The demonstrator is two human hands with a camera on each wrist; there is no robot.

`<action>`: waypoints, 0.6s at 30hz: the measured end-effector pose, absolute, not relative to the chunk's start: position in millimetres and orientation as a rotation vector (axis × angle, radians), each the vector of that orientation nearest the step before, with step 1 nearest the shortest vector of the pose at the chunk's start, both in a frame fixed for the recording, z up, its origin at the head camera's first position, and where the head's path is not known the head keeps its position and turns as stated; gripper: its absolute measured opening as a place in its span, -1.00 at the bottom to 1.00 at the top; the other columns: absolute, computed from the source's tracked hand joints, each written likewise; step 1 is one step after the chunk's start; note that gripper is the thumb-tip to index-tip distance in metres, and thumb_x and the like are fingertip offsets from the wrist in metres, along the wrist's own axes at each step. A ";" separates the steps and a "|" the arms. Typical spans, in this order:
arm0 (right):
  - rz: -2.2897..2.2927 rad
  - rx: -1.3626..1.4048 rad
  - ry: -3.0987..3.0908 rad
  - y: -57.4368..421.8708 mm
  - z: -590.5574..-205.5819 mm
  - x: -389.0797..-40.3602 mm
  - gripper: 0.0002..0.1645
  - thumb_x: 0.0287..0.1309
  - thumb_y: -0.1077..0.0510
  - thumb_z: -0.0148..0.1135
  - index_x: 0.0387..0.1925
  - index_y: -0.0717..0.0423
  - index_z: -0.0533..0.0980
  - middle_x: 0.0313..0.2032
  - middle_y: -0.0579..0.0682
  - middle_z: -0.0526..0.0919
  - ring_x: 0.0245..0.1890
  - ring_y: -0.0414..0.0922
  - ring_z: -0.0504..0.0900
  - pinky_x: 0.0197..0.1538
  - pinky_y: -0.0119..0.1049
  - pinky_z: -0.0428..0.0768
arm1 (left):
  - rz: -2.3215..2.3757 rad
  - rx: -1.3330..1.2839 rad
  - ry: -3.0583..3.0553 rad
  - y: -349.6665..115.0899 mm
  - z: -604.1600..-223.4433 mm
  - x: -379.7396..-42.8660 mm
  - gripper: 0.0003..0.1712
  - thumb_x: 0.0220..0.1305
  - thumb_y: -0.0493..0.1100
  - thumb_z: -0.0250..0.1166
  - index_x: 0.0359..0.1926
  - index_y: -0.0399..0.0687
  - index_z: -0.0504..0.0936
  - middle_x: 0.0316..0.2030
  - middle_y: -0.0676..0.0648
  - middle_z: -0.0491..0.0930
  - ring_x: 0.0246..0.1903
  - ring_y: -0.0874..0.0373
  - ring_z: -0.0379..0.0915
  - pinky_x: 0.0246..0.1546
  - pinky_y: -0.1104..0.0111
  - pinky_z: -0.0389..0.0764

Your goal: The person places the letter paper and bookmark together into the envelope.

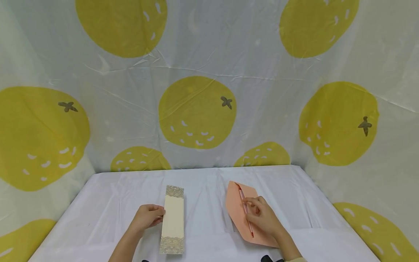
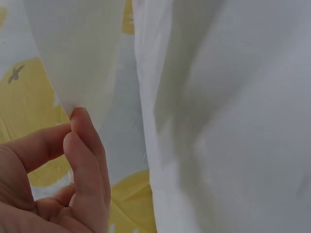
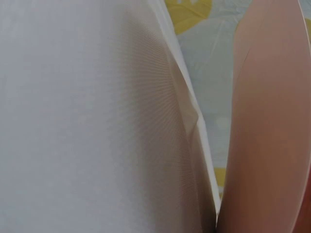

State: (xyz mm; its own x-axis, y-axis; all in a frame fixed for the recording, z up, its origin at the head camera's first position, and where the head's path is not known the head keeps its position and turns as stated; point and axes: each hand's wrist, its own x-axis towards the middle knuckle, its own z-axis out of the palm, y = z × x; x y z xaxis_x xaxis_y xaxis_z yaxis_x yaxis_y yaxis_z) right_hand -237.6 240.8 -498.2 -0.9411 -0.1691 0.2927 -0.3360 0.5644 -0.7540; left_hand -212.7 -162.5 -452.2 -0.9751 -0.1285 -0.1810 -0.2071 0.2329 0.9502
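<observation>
My left hand (image 1: 148,217) pinches the left edge of a long cream card (image 1: 173,217) with lace-patterned bands at both ends. In the left wrist view, thumb and fingertips grip the edge of this card (image 2: 80,53), whose plain back faces the camera. A salmon-pink envelope (image 1: 234,209) is held tilted by my right hand (image 1: 263,218), its thumb and fingers bent at the middle. Along there runs a narrow pale strip (image 1: 246,209) with reddish ends; I cannot tell if it is a slit or a thin stick. The right wrist view shows the envelope (image 3: 269,121) close up, hiding the fingers.
A white cloth (image 1: 203,225) covers the table, with soft folds. Behind it and at both sides hang pale sheets (image 1: 262,109) printed with large yellow fruit. Small black objects (image 1: 266,258) show at the bottom edge of the head view.
</observation>
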 end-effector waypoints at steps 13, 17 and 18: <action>1.331 0.417 -2.623 239.9 -495.8 -236.7 -0.46 -0.13 0.23 0.38 0.00 -0.09 0.60 -0.29 -0.03 0.35 -0.39 -0.16 0.30 -0.36 -0.34 0.34 | 1.932 -0.233 2.316 -141.2 -444.1 -212.6 -0.81 0.21 -0.33 0.28 -0.21 -0.45 0.61 -0.47 -0.07 0.60 -0.51 0.20 0.58 -0.44 0.45 0.61; 1.333 0.417 -2.625 239.8 -496.0 -236.8 -0.46 -0.14 0.23 0.38 0.00 -0.09 0.60 -0.29 -0.03 0.35 -0.39 -0.16 0.30 -0.36 -0.34 0.34 | 1.959 -0.160 2.276 -135.6 -441.8 -212.2 -0.79 0.22 -0.32 0.28 -0.21 -0.46 0.61 -0.50 -0.05 0.60 -0.51 0.22 0.57 -0.44 0.47 0.60; 1.331 0.418 -2.624 239.8 -496.2 -237.0 -0.46 -0.14 0.23 0.38 0.00 -0.09 0.60 -0.29 -0.04 0.35 -0.39 -0.17 0.30 -0.35 -0.34 0.34 | 1.968 -0.143 2.263 -134.2 -441.4 -212.2 -0.79 0.22 -0.32 0.28 -0.21 -0.46 0.60 -0.50 -0.05 0.60 -0.51 0.22 0.57 -0.44 0.48 0.60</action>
